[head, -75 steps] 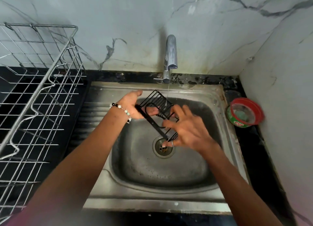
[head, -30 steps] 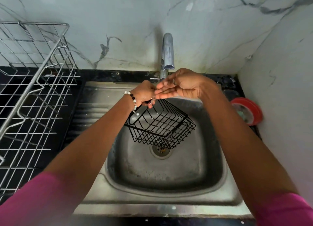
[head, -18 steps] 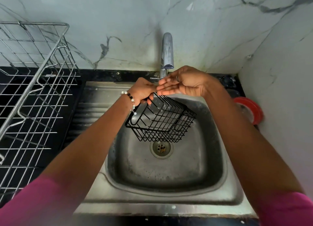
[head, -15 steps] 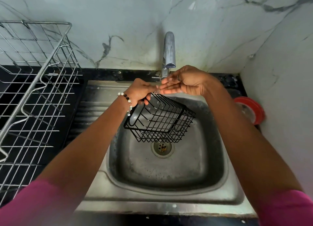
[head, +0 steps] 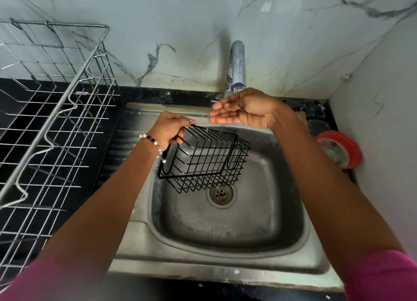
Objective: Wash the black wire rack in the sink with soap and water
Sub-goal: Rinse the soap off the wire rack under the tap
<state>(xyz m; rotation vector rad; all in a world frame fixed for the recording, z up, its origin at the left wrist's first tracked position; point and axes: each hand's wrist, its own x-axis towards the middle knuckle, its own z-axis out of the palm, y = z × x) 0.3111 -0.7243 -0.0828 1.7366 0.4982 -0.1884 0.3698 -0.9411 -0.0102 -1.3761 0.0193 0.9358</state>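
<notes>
The black wire rack [head: 204, 159] hangs tilted over the steel sink [head: 225, 221], above and left of the drain [head: 221, 193]. My left hand [head: 170, 128] grips its upper left rim with curled fingers. My right hand [head: 242, 111] is cupped, palm up and fingers straight, directly under the spout of the chrome tap [head: 236, 68], apart from the rack. I cannot make out a water stream. No soap shows on the rack.
A large silver wire dish rack [head: 52, 111] stands on the black counter at the left. A round red-rimmed tub [head: 338, 148] sits at the sink's right edge by the marble side wall. Marble wall runs behind the tap.
Since 2.5 s ago, the rack was lifted out of the basin and turned, held by my left hand alone. My right hand left it and rose under the spout. The rack has shifted slightly lower-left lately.
</notes>
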